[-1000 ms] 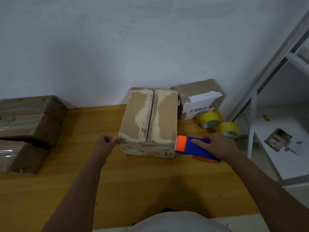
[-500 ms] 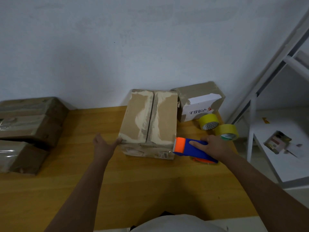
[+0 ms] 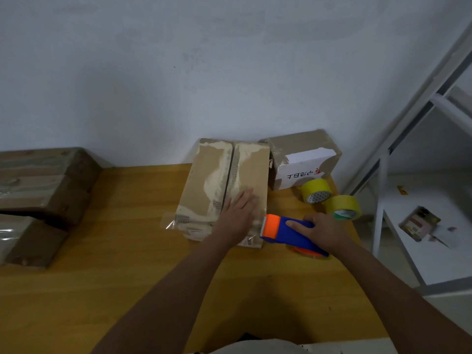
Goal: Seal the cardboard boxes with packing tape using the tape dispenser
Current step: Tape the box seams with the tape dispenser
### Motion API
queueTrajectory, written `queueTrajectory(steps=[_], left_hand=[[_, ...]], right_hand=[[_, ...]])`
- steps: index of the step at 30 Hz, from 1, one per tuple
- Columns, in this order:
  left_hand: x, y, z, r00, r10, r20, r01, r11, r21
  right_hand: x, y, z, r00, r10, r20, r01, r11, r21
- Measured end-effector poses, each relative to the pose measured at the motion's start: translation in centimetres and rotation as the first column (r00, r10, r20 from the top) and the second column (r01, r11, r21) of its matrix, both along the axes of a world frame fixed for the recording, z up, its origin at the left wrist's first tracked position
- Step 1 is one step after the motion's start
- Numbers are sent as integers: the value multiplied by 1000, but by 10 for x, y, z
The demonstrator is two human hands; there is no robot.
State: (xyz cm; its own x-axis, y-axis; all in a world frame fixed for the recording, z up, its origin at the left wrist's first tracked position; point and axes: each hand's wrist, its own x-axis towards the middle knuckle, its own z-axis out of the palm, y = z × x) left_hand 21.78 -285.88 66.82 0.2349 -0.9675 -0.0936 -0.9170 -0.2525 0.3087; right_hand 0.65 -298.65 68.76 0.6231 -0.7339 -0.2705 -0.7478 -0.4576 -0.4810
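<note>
Cardboard box (image 3: 224, 185) sits mid-bench against the far wall, flaps closed so its contents are hidden. Left hand (image 3: 241, 213) lies flat, fingers straight, on the near right flap, probably pinning it for taping. Right hand (image 3: 324, 229) grips the tape dispenser (image 3: 286, 232) at the box's near right corner, looks ready to start.

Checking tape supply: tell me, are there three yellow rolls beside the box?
No, only two yellow tape rolls lie there.

Bare table (image 3: 122, 251) lies open left of the cardboard box (image 3: 204, 185); yellow tape rolls (image 3: 316, 190) crowd its right.
</note>
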Motion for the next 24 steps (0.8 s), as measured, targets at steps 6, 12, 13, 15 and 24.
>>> queueTrajectory(steps=[6, 12, 13, 15, 24], left_hand=[[3, 1, -20, 994, -34, 107, 26, 997, 73], [5, 1, -23, 995, -26, 98, 21, 998, 51], [5, 2, -24, 995, -27, 97, 23, 999, 49], [6, 2, -24, 994, -35, 105, 29, 998, 54], [6, 3, -22, 995, -44, 86, 41, 999, 31]], right_hand=[[-5, 3, 2, 999, -9, 39, 8, 1000, 21], [-17, 2, 3, 986, 47, 159, -67, 990, 127], [-17, 2, 3, 985, 48, 167, -71, 988, 135], [-16, 2, 4, 983, 44, 180, -70, 988, 139], [-30, -3, 8, 976, 65, 207, -92, 988, 124]])
